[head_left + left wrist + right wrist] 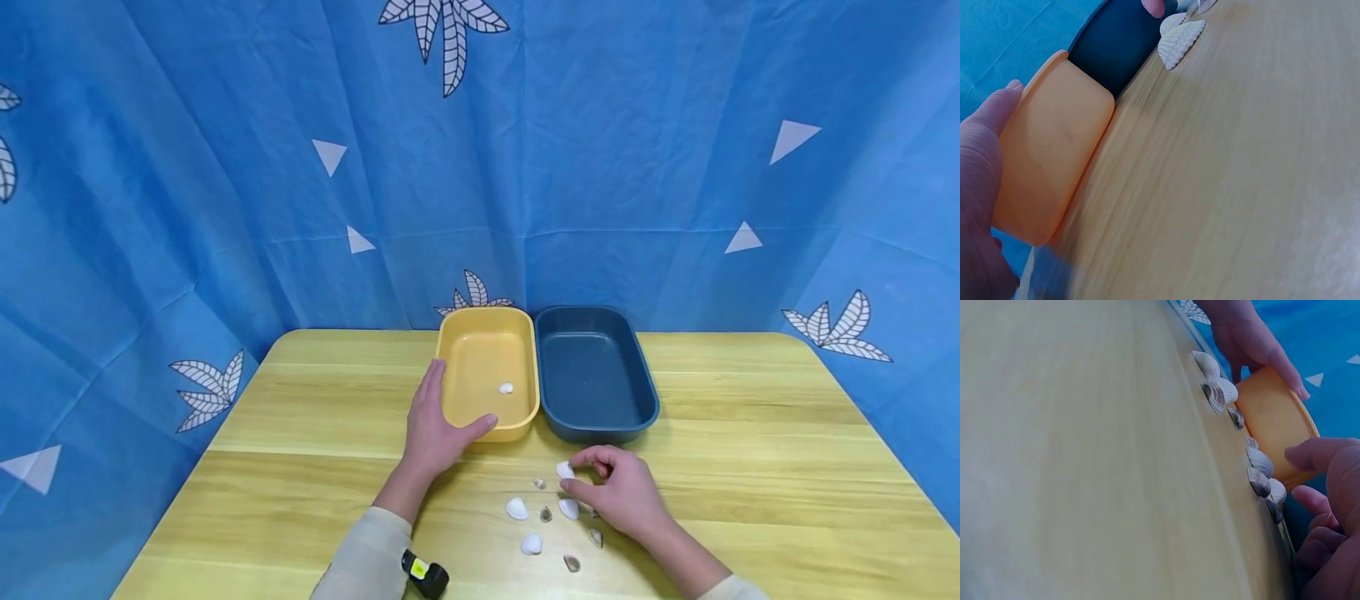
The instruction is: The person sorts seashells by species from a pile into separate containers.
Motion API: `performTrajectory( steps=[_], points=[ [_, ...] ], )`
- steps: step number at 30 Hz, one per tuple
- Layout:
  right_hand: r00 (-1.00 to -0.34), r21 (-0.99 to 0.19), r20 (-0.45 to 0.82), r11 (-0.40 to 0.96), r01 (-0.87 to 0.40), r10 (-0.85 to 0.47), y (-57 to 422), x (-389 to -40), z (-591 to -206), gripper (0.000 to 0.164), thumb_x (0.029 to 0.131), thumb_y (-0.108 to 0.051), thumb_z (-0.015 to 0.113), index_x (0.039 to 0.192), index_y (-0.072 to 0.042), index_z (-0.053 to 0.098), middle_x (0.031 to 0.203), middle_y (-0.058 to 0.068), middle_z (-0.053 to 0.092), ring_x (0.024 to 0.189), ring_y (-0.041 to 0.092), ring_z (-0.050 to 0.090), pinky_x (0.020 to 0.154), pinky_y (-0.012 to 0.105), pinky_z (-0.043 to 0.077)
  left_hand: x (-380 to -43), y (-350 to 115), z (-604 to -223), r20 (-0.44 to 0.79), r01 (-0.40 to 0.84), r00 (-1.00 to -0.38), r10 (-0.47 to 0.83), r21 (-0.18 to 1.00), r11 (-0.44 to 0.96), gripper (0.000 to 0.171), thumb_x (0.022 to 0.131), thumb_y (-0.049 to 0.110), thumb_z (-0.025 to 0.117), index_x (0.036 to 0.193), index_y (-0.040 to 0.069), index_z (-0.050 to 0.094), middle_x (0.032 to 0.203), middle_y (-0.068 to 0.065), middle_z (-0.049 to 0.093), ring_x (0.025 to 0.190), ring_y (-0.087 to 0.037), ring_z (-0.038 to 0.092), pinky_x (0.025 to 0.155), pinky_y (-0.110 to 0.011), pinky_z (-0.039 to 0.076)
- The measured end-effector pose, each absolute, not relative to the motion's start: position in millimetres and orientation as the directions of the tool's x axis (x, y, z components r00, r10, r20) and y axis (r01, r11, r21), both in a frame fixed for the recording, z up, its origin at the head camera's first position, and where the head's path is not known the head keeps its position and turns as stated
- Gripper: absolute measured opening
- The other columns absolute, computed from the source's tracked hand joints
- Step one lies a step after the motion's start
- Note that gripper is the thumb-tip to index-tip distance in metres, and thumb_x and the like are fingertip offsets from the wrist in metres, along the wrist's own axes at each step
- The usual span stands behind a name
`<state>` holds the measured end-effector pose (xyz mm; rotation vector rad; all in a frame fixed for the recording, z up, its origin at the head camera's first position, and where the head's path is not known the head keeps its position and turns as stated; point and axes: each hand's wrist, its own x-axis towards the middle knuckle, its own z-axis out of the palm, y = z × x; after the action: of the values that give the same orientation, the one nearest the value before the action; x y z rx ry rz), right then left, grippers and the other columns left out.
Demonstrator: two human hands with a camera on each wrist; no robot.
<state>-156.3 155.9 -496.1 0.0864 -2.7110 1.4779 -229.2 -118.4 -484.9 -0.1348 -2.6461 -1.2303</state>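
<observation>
My left hand (435,425) holds the near left corner of a yellow tray (472,432), fingers along its left side and thumb over the front rim. A small white shell (506,388) lies inside that tray. My right hand (618,487) is low over the table, thumb and index finger apart on either side of a white seashell (565,472). From the right wrist, the thumb and index fingertips also show a gap between them, with shells just beyond. Around this hand lie more white shells (517,508) and several small brownish shells (572,563).
A dark blue tray (647,400) stands against the yellow tray's right side, at the back of the wooden table (750,467). Behind hangs a blue cloth (600,167) with leaf and triangle prints. A black strap device (426,575) with a yellow label sits by my left sleeve.
</observation>
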Motion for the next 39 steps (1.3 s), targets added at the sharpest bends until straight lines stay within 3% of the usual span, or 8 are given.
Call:
performTrajectory(
  steps=[12, 21, 39],
  points=[
    [-0.998, -0.782, 0.051, 0.621, -0.057, -0.027, 154.1, -161.3, -495.9, 0.027, 0.069, -0.026, 0.092, 0.088, -0.018, 0.075, 0.068, -0.002, 0.046, 0.065, 0.014, 0.043, 0.062, 0.03, 0.036, -228.8, -118.1, -483.8, 0.243, 0.186, -0.97, 0.0, 0.744, 0.641, 0.12, 0.07, 0.065, 0.08, 0.161, 0.015, 0.019, 0.165, 0.002, 0.016, 0.147, -0.026, 0.02, 0.115, -0.052, 0.022],
    [-0.997, -0.731, 0.078, 0.679, -0.073, -0.023, 149.6, -162.3, -498.3, 0.02, 0.071, -0.023, 0.089, 0.084, -0.021, 0.075, 0.063, -0.005, 0.045, 0.061, 0.012, 0.042, 0.058, 0.03, 0.035, -229.3, -118.3, -486.0, 0.249, 0.193, -0.969, -0.002, 0.758, 0.623, 0.119, 0.071, 0.061, 0.083, 0.16, 0.015, 0.019, 0.165, 0.002, 0.015, 0.147, -0.026, 0.019, 0.115, -0.051, 0.022],
    [-0.996, -0.799, 0.083, 0.596, -0.082, -0.026, 152.9, -160.9, -494.5, 0.02, 0.07, -0.021, 0.091, 0.081, -0.017, 0.075, 0.061, -0.002, 0.045, 0.06, 0.013, 0.043, 0.059, 0.028, 0.038, -227.3, -118.6, -485.0, 0.23, 0.176, -0.973, -0.005, 0.759, 0.627, 0.119, 0.071, 0.062, 0.082, 0.161, 0.016, 0.018, 0.165, 0.003, 0.014, 0.148, -0.025, 0.018, 0.115, -0.051, 0.021]
  ],
)
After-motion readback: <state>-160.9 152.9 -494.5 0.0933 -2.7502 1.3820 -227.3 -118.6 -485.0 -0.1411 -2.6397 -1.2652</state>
